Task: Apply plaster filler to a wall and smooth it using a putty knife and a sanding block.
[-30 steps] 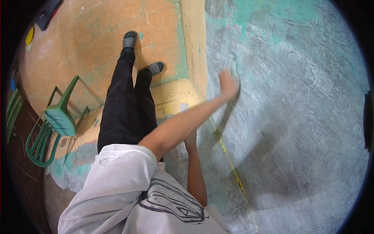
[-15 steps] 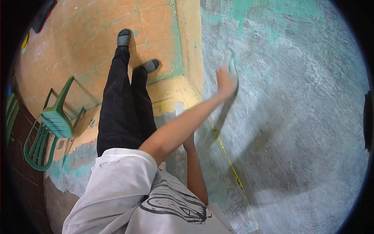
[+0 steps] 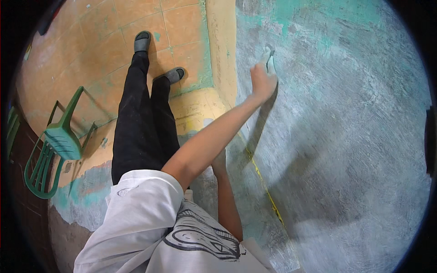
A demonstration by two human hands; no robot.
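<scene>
My left arm, in a short white sleeve, reaches across to the right. My left hand (image 3: 263, 86) is closed on a thin, pale blue-green flat piece (image 3: 271, 65) with a grey end, held against the wall (image 3: 337, 136). Its exact kind is too small to tell. Patchy grey-white covers the wall, with green streaks toward the top of the picture. Behind my left forearm is my right hand (image 3: 219, 163), its fingers hidden. A small pale shape (image 3: 208, 122) peeks out above that forearm; I cannot tell whether the right hand holds it.
A green plastic chair (image 3: 63, 141) is at the left, on orange floor tiles (image 3: 141, 18) with green paint marks. My legs in black trousers and grey sandals (image 3: 142, 42) are at upper left. A yellow-marked seam (image 3: 264, 184) runs along the wall's lower left part.
My left hand has moved slightly up the picture along the wall with the flat piece, which is less blurred now. The pale shape above the forearm is more hidden.
</scene>
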